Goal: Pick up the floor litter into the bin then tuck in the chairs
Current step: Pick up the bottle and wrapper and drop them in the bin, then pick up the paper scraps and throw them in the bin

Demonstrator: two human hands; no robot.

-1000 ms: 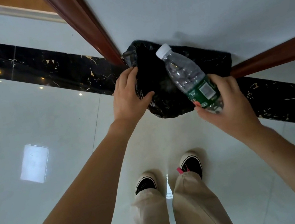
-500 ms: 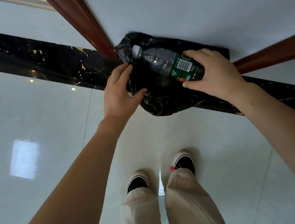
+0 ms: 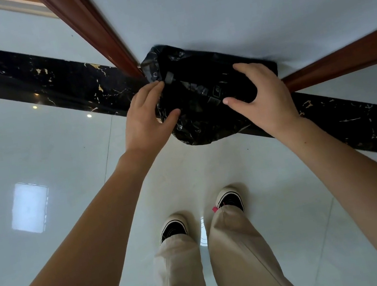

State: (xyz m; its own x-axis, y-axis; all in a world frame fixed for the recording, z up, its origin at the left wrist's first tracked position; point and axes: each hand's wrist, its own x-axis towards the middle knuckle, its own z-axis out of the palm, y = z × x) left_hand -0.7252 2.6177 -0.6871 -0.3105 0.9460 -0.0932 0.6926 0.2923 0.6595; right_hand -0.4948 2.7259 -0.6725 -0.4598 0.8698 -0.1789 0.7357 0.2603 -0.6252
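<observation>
Glossy white tiled floor point(image 3: 33, 148) spreads before the crinkled black plastic bin bag point(image 3: 205, 130). At the bag's left rim, the left hand point(image 3: 144, 122) pinches the plastic. The right hand point(image 3: 262, 95) arches over its mouth, thumb and fingers apart; whether it grips anything, I cannot tell. A clear plastic bottle point(image 3: 217, 91) lies inside the bag.

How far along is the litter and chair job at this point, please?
Done: nothing can be confirmed as finished. In hand: the left hand pinches the rim of the black bin bag, while the right hand curls round a plastic bottle lying in the bag's mouth, not yet released. Left: letting go, any other litter out of view, and tucking in the chairs, none of which show here.
</observation>
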